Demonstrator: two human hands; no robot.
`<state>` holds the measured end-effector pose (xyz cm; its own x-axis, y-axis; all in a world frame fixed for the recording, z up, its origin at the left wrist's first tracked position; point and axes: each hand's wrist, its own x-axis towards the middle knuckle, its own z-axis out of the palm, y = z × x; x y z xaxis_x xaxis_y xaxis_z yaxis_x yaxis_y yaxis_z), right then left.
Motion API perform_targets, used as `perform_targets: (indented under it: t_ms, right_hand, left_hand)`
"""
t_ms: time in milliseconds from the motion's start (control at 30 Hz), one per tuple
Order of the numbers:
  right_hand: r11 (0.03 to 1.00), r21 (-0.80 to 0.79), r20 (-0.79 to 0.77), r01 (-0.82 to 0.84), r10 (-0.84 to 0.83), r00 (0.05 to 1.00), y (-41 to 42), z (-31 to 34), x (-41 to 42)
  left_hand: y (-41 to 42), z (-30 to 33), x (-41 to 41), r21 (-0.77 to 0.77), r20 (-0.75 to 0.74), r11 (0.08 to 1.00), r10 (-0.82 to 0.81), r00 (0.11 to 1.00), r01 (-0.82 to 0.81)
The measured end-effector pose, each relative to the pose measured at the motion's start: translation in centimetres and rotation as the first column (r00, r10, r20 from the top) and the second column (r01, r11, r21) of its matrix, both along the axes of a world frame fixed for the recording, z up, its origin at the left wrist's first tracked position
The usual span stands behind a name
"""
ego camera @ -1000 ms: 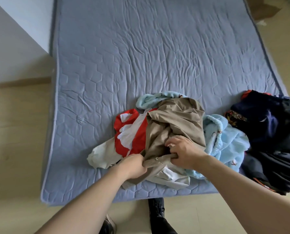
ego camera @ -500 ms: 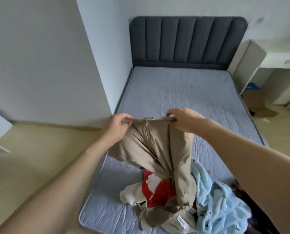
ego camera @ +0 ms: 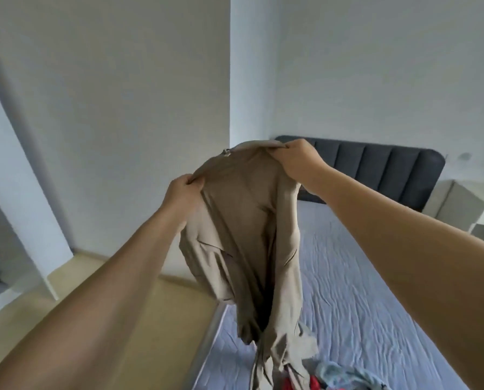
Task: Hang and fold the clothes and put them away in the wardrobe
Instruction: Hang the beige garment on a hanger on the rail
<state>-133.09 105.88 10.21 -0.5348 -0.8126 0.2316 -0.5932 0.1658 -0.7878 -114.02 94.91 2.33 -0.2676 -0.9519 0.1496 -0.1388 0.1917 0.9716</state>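
A: Where are the trousers [ego camera: 246,237]?

B: In the air over the bed [ego camera: 376,291], legs trailing down to the pile [ego camera: 328,375] near its foot. The left hand [ego camera: 180,192] pinches one side of the waistband, fingers curled on the cloth; the right hand [ego camera: 298,157] grips the other side, higher.

A: How will they handle?

B: Light and limp, I'd judge, with no stiffness. Hold them by the waistband corners, or they'll sag and twist.
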Motion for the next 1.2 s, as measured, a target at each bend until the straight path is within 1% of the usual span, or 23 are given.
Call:
perform_targets:
  t_ms: [33,67,100,133,167,200,233,267,300,333,367,433,467,533,600,667,733,800,867,933,1000,1033,1200]
  right_hand:
    - [1.000,-0.009,0.033,0.003,-0.003,0.999,-1.1,0.6,1.1]
    - [1.000,-0.015,0.087,0.014,-0.012,0.996,-2.2,1.2,2.2]
    - [1.000,-0.012,0.165,0.025,-0.022,0.986,-3.4,1.8,3.7]
    - [0.999,-0.014,0.254,0.033,-0.028,0.967,-4.6,2.4,5.2]
    - [0.999,-0.032,0.349,0.044,-0.030,0.937,-5.4,3.0,6.2]
    - [0.997,-0.057,0.431,0.055,-0.025,0.902,-6.6,3.5,7.3]
    - [0.995,-0.078,0.494,0.059,-0.013,0.869,-7.7,4.1,8.7]
    - [0.993,-0.102,0.540,0.064,0.001,0.842,-8.6,4.5,9.8]
    - [0.989,-0.128,0.571,0.068,0.017,0.821,-9.4,4.9,10.9]
    - [0.987,-0.143,0.589,0.068,0.030,0.807,-10.4,5.1,12.2]
    - [0.987,-0.151,0.593,0.062,0.040,0.804,-11.3,5.2,13.6]
    - [0.986,-0.155,0.574,0.057,0.043,0.818,-12.7,5.2,15.6]
    - [0.986,-0.155,0.556,0.061,0.036,0.830,-13.3,5.2,16.3]
    - [0.987,-0.134,0.472,0.085,-0.012,0.882,-14.6,4.9,16.6]
    - [0.984,-0.108,0.359,0.140,-0.093,0.929,-15.4,4.5,15.5]
    - [0.983,-0.056,0.259,0.176,-0.156,0.953,-15.7,3.5,13.6]
    - [0.992,0.068,0.150,0.107,-0.116,0.982,-16.1,1.8,11.9]
    - [0.947,0.321,0.089,0.024,-0.055,0.994,-16.3,-0.5,11.3]
    - [0.772,0.631,0.064,-0.077,0.047,0.997,-16.7,-2.8,12.2]
    - [0.570,0.810,0.003,-0.135,0.225,0.974,-17.3,-4.5,13.9]
    - [0.461,0.870,-0.015,-0.174,0.378,0.926,-17.4,-5.4,16.4]
    - [0.446,0.871,-0.010,-0.205,0.433,0.902,-18.0,-5.7,17.8]
    - [0.572,0.685,0.039,-0.451,0.590,0.807,-24.2,-8.3,24.8]
  left_hand:
    - [-0.9,0.7,0.9,-0.013,0.002,0.999,0.035,0.999,-0.035]
    - [-1.6,1.2,1.8,-0.111,0.094,0.987,0.123,0.988,-0.113]
    - [-2.0,1.6,3.1,-0.285,0.189,0.931,0.288,0.939,-0.228]
    - [-2.1,1.7,4.3,-0.482,0.207,0.818,0.454,0.867,-0.313]
    - [-1.5,1.6,5.1,-0.632,0.136,0.696,0.533,0.835,-0.341]
    - [-1.1,1.2,5.9,-0.693,0.083,0.649,0.504,0.860,-0.314]
    - [-0.7,0.3,6.7,-0.673,0.097,0.705,0.384,0.918,-0.224]
    - [-0.3,-1.0,7.0,-0.561,0.176,0.825,0.201,0.964,-0.070]
    - [0.3,-2.3,7.2,-0.346,0.276,0.931,-0.015,0.961,0.114]
    - [0.3,-3.9,7.5,-0.114,0.370,0.961,-0.196,0.908,0.254]
    - [0.4,-5.7,7.9,0.067,0.468,0.945,-0.313,0.826,0.319]
    - [-0.4,-8.8,9.0,0.246,0.632,0.928,-0.371,0.680,0.279]
    - [-1.4,-10.2,9.8,0.261,0.668,0.941,-0.336,0.664,0.214]
    - [-3.3,-11.9,12.2,0.261,0.601,0.963,-0.214,0.770,0.063]
    - [-5.1,-11.7,14.4,0.260,0.439,0.962,-0.041,0.897,-0.083]
    - [-6.8,-10.1,16.3,0.158,0.345,0.950,0.203,0.916,-0.270]
    - [-8.4,-7.9,17.7,0.083,0.235,0.917,0.362,0.902,-0.389]
    - [-9.7,-5.3,18.8,0.071,0.125,0.915,0.387,0.914,-0.397]
    - [-11.3,-2.7,20.1,0.134,-0.027,0.893,0.436,0.899,-0.429]
    - [-12.5,-0.3,21.6,0.255,-0.136,0.855,0.494,0.859,-0.451]
    - [-13.2,1.4,23.3,0.291,-0.164,0.865,0.466,0.869,-0.409]
    - [-13.6,1.8,24.5,0.270,-0.191,0.882,0.443,0.876,-0.387]
    - [-16.0,2.4,31.1,0.095,-0.165,0.941,0.337,0.927,-0.325]
